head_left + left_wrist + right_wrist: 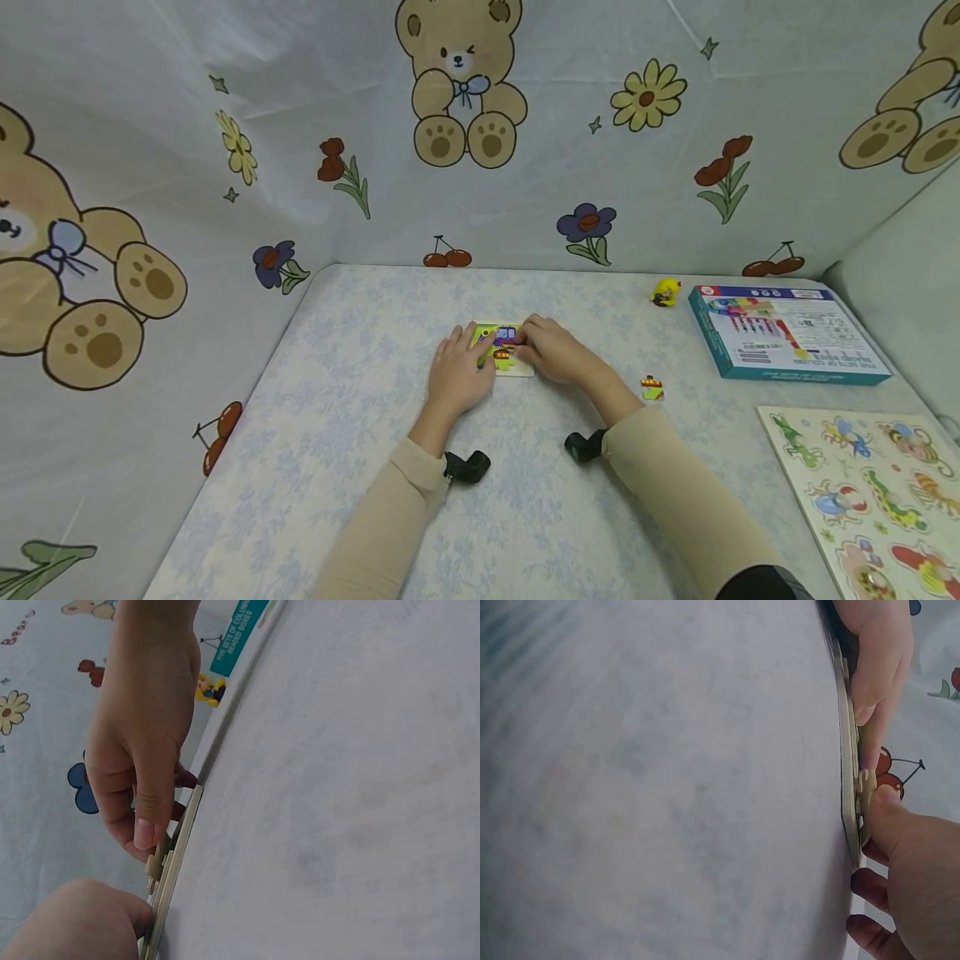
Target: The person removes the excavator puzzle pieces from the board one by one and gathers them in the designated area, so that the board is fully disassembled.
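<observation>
A small wooden jigsaw board (517, 372) with a colourful vehicle picture lies flat at the middle of the table. My left hand (456, 375) rests along its left side, fingers extended and thumb lying over the picture. At the board's right part, my right hand (557, 350) pinches a puzzle piece (868, 801) between thumb and fingers, tilted slightly above the board in the right wrist view. The fingers hide much of that piece in the head view. Another loose puzzle piece (652, 388), green, white and red, lies on the table near my right forearm.
A flat teal-edged box (795, 333) lies at the back right, with a small yellow toy figure (665, 292) beside it. Nearer me on the right is a wooden board (862, 492) of insect pictures. Bear-printed cloth (555, 183) hangs behind the table.
</observation>
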{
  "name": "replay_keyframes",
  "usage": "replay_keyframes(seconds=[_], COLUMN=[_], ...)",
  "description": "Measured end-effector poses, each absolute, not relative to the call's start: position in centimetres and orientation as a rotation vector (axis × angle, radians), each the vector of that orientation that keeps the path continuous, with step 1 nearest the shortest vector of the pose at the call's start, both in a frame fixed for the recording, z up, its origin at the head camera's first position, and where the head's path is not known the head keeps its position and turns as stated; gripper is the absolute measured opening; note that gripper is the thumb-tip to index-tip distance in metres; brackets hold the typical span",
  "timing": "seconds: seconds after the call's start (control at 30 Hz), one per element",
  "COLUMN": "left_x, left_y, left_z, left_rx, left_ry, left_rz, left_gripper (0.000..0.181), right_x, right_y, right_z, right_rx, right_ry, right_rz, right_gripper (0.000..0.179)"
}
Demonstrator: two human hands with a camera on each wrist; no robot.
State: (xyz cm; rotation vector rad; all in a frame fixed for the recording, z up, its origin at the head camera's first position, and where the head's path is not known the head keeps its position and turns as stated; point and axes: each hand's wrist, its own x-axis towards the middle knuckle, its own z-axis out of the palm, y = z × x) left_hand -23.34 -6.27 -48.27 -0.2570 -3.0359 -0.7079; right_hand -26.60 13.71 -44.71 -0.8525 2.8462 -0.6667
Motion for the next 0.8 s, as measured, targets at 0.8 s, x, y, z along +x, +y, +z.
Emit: replay_keyframes(seconds=[0.8], left_x=[-23.47], left_y=[-6.36], left_z=[-48.58], left_rx=[-0.278], left_ry=[-3.012], left_rz=[-0.700], left_gripper=[0.049], right_x=[-26.65], right_y=[14.25], right_z=[-45.47], right_rx=[-0.589], right_ry=[2.788], right_rz=[-0.990], right_gripper=[0.024])
